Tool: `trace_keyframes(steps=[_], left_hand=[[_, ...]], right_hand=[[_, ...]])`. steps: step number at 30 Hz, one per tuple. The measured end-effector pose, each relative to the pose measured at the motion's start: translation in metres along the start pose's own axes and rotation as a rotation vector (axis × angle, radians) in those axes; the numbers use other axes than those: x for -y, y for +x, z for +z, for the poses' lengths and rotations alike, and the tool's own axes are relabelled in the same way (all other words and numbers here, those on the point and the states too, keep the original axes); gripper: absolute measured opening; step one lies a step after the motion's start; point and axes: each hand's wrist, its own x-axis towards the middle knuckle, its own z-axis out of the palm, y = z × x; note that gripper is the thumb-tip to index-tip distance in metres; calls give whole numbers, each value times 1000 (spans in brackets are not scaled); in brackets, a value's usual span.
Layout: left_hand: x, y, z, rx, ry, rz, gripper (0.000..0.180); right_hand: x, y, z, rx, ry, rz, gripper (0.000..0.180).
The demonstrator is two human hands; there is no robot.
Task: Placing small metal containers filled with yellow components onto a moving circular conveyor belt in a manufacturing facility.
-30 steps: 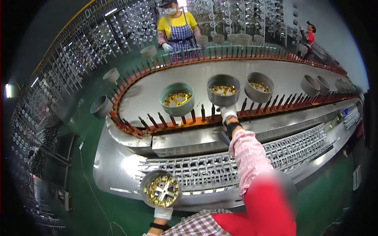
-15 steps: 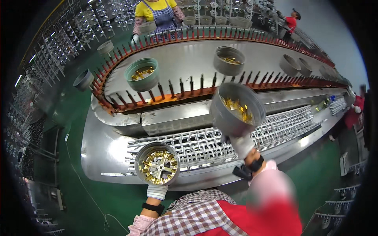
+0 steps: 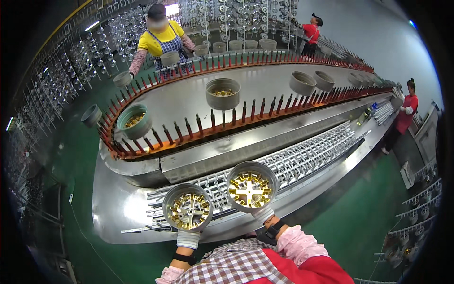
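Far left, grey bowl [image 3: 91, 115] sits at the track's [image 3: 163, 150] left bend; a co-worker [image 3: 161, 40] in a yellow shirt stands upper left, one hand near another grey bowl. Green bowl [image 3: 144, 128], left of centre, looks perched on the track's upright pins [image 3: 189, 127], which probably serve as stands.

Lower centre, the left hand [image 3: 187, 238], gloved, has its grip clamped on the left bowl [image 3: 187, 189] from below, fingers hidden. Gold pieces [image 3: 175, 203] ring its inside around a cross-shaped frame [image 3: 190, 213]; likely held mouth up so nothing spills.

Just right of it, the right hand [image 3: 263, 214] has its grip clamped likewise under the right bowl [image 3: 251, 167], fingers also hidden. Similar gold pieces and cross inside. Low hold leaves both rims clear, presumably for an open view in. Both bowls appear over the desk's [image 3: 111, 208] near edge, against metal racks [image 3: 302, 163] laid lengthwise, probably to save room.

Upper centre, grey bowl with gold bits [image 3: 222, 101] stands at the track; more grey bowls upper right. Far right, a person in red [image 3: 410, 110] beside the desk.
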Motion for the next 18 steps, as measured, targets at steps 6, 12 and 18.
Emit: trace_keyframes(steps=[6,12,18], left_hand=[[-5,2,-1,12,-8,22,33],[-10,5,1,38,12,-4,32],[-22,10,-6,40,29,-45,31]], right_hand=[[-13,-8,13,28,47,15,20],[-23,-6,15,104,101,40,21],[-2,3,-38,232,117,-11,24]])
